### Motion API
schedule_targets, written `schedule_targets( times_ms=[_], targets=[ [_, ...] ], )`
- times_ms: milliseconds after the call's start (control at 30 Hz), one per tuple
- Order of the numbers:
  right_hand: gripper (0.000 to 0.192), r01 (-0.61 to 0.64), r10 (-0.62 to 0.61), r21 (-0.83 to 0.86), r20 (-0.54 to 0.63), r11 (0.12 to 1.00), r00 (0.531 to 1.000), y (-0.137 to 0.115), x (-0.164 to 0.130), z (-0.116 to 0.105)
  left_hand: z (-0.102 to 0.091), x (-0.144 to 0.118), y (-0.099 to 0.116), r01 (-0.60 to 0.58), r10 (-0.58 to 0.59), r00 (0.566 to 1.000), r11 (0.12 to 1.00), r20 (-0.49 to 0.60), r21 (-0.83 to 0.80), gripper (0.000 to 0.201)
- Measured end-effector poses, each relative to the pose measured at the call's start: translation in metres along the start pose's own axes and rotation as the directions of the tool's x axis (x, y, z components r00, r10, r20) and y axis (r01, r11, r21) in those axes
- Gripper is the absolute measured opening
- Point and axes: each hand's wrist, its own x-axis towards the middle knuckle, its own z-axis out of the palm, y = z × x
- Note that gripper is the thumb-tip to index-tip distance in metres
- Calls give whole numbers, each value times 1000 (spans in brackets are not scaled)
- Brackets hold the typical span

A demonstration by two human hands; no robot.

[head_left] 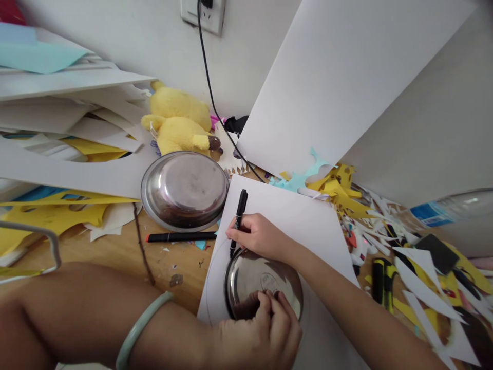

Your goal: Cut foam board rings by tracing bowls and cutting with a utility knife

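A small steel bowl [250, 277] lies upside down on a white sheet of paper [300, 221] on the wooden table. My left hand [265, 324], with a pale green bangle on the wrist, presses down on the bowl's near side. My right hand [258, 236] grips a black marker [239, 213] whose tip touches the paper at the bowl's far left rim. A faint drawn curve runs on the paper left of the bowl.
A larger upturned steel dish [185, 189] sits behind, with a second marker [181, 237] lying in front of it. A yellow plush toy [179, 123], stacked paper at left, a leaning white sheet [339, 77], paper scraps and a yellow-black tool [379, 280] at right.
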Motion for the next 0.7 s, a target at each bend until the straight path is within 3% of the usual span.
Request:
schedule_targets(
  times_ms=[467, 700],
  targets=[
    [27, 12, -12, -75, -3, 997, 1000, -4, 1, 1, 0, -1, 0, -22, 22, 1000, 1000, 11, 1, 31],
    [23, -13, 8, -57, -82, 998, 997, -6, 0, -6, -1, 0, -2, -24, 24, 1000, 999, 10, 31, 32]
  ],
)
